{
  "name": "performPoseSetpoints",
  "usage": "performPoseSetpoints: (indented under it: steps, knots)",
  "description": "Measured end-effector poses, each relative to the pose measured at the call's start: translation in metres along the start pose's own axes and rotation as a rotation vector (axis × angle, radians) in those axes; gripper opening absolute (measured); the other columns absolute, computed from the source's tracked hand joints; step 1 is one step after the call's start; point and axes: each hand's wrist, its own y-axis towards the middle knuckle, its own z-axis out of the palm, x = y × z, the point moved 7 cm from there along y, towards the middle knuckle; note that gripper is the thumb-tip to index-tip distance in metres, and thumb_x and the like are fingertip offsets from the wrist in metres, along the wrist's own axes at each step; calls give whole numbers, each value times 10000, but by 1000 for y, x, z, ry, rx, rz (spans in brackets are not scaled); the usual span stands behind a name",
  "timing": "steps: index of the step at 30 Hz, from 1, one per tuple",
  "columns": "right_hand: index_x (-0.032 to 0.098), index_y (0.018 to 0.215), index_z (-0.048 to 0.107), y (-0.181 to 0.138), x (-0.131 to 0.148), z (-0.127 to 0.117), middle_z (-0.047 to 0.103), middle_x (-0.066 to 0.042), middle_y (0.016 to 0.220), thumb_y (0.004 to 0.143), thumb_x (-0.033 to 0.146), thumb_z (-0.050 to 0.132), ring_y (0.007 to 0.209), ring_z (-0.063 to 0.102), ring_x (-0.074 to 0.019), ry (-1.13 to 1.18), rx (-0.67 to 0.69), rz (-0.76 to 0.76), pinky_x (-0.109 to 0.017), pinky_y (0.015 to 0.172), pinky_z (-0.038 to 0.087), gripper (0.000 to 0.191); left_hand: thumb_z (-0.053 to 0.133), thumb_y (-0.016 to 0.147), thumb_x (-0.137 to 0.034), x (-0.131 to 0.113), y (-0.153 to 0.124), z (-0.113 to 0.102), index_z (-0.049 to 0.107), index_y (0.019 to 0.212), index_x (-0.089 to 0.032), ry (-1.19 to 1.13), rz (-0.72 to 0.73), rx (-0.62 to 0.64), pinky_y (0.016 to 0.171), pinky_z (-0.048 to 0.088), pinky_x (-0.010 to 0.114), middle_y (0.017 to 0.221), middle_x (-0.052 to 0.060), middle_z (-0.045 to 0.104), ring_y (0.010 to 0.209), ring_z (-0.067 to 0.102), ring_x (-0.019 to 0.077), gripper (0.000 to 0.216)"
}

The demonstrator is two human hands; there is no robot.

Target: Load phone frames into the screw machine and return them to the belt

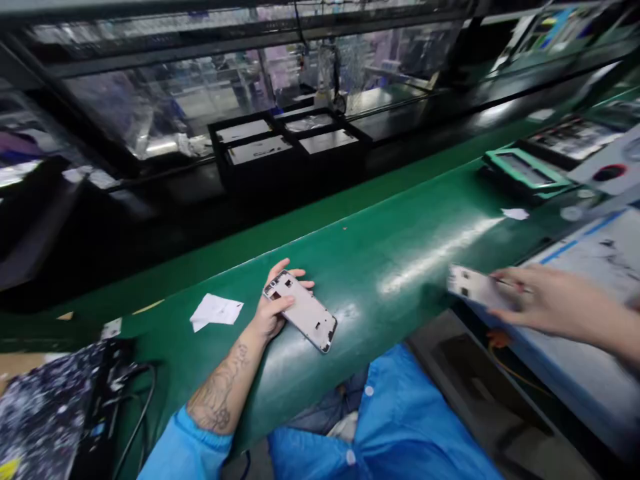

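My left hand (270,310) is closed round the edge of a silver phone frame (307,313), thumb on its flat face and fingers behind it. The frame has several small cut-outs and dark bits at both ends, and it tilts above the green table. On the right, my right hand (537,300) grips a second, similar phone frame (473,285) by one end. That hand is smeared by motion, over the table's front edge beside a white surface. A crumpled white paper (215,311) lies just left of my left hand.
A black divided tray (300,150) stands behind the green table (370,253). Green-edged holders (525,170) sit at the far right, near a paper scrap (515,213). Cables (143,413) and a speckled dark panel (50,407) are at the lower left. A white surface (600,253) lies right.
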Motion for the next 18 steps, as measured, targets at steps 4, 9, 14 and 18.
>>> performPoseSetpoints:
  steps: [4, 9, 14, 18]
  knots:
    - [225, 780, 554, 70, 91, 69, 591, -122, 749, 568, 572, 911, 701, 579, -272, -209, 290, -99, -394, 633, 398, 541, 803, 719, -267, -1, -6, 3, 429, 1415, -267, 6, -44, 80, 901, 577, 520, 1306, 132, 556, 1105, 648, 348, 790]
    - [227, 1397, 507, 84, 203, 84, 567, -154, 1355, 615, 568, 890, 1214, 533, -431, 92, 233, -242, -518, 969, 447, 935, 833, 730, -279, 0, -5, 0, 446, 1395, -257, 58, 34, 70, 896, 569, 476, 1304, 139, 555, 1136, 634, 350, 770]
    - [380, 1613, 119, 25, 329, 122, 387, -45, 1561, 598, 651, 878, 1334, 460, -427, 559, 349, -406, -545, 1100, 409, 1297, 864, 725, -306, -3, -3, -1, 437, 1401, -257, 217, 173, 37, 1035, 488, 490, 1321, 139, 560, 1228, 579, 330, 801]
    - [354, 1604, 229, 10, 322, 121, 537, -29, 1425, 707, 445, 793, 1201, 572, -386, 496, 301, -306, -461, 1035, 477, 1064, 891, 695, -411, -2, -11, 12, 400, 1455, -275, 329, 141, 117, 1094, 441, 468, 1409, 155, 523, 1293, 531, 324, 914]
